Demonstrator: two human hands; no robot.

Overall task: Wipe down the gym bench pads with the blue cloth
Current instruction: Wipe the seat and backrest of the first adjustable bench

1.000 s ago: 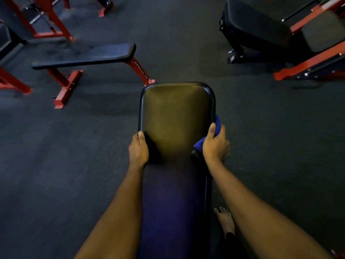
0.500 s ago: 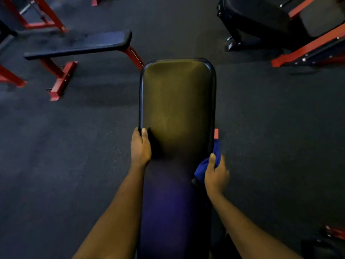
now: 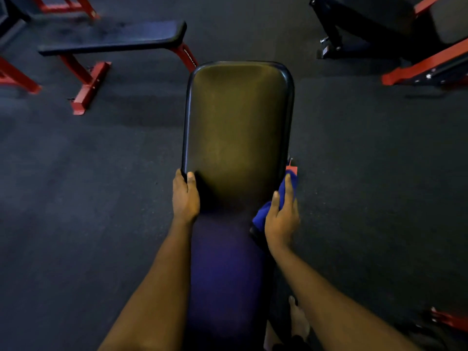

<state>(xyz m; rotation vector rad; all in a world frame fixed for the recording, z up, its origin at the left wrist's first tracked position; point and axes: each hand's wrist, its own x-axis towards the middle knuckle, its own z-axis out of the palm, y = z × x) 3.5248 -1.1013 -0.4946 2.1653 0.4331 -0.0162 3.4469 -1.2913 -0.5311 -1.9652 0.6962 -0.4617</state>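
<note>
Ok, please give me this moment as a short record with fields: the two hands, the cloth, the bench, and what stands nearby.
left hand: grips the left edge of the bench pad
right hand: holds the blue cloth against the pad's right edge
blue cloth: bunched between right hand and pad
bench pad: dark, runs lengthwise away from the person
nearby: flat bench with red frame, upper left

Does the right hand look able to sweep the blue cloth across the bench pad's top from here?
Probably yes: the right hand holds the blue cloth at the right edge of the bench pad, whose top beside it lies bare.
</note>
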